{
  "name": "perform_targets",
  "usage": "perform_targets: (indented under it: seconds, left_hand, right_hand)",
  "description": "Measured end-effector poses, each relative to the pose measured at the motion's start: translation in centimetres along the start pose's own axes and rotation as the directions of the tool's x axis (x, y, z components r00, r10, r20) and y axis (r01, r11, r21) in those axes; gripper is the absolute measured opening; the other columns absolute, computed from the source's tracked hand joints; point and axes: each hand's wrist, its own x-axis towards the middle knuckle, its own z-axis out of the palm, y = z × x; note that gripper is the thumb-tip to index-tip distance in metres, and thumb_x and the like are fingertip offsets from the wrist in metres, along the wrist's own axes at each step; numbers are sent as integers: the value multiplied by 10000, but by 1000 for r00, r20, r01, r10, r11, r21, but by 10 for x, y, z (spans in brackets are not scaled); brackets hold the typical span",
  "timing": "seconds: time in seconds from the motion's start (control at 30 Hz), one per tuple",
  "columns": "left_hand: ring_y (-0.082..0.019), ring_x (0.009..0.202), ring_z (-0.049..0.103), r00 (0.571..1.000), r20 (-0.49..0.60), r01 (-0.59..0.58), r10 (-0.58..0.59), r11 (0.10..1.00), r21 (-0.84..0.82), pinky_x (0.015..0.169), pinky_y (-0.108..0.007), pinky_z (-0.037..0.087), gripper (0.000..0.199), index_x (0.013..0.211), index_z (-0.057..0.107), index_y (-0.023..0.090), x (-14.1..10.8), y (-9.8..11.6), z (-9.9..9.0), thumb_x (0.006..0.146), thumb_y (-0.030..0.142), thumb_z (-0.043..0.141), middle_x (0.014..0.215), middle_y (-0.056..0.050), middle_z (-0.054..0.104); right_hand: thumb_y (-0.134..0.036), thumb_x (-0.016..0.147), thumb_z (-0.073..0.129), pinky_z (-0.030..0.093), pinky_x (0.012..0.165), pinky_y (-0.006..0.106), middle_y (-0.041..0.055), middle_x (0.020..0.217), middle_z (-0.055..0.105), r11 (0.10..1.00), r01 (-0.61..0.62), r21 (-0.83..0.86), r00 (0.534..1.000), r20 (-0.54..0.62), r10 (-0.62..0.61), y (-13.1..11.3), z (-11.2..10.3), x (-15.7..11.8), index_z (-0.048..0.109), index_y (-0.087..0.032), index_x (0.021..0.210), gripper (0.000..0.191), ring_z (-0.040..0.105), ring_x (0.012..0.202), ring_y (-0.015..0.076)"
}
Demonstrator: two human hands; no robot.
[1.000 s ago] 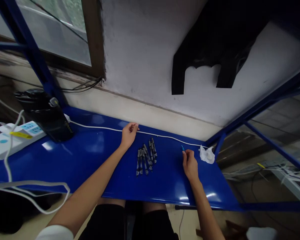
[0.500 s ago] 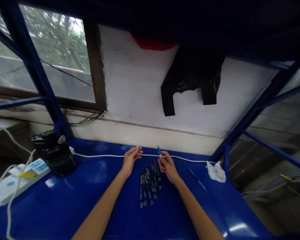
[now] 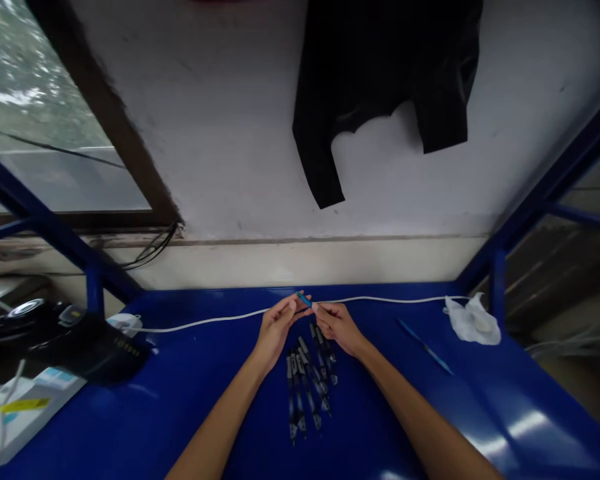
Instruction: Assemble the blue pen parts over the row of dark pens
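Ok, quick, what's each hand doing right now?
Left hand: fingers part-curled, right beside the small blue item; can't tell whether it grips it.
Right hand: closed, holding the blue item at its fingertips.

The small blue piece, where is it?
In the head view, the small blue piece is near the middle, between the left hand and right hand, beyond the black pens.

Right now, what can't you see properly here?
All in the head view:
Blue object: one end hidden by the right hand.
Writing on the dark pens: too small, blurred.
Black hanging thing: cut off by the top edge.
White power strip: cut off by the left edge.
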Motion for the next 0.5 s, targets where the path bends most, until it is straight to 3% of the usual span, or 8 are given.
perform_targets:
  seconds: [0.17,0.33,0.5]
  left_hand:
    - [-349,1248,772,998,-45,47,-47,999,-7,1132,-525,580,505,1301,826,198,-4,2,3,894,482,917,1351,-175,805]
    - [-341,1197,789,994,-102,45,-37,996,80,1115,-495,594,451,1121,859,210,-5,0,0,831,543,949,1214,-140,847]
    - [-304,1123,797,980,-198,22,11,986,167,1061,-440,614,387,1012,868,206,-4,-2,-4,819,531,952,1133,-120,858]
  right_hand:
    - [-734,899,792,140,462,242,-108,574,344,999,-6,-51,1000,25,7,-5,3,-2,817,-142,985,599,219,478,48]
    - [-715,895,787,136,463,244,-103,566,342,1000,-5,-3,999,52,5,-5,2,-4,822,-159,929,559,207,480,58]
    - [-720,989,681,213,476,248,-77,567,394,982,92,-168,993,83,-79,2,0,-3,807,-188,942,549,287,486,87]
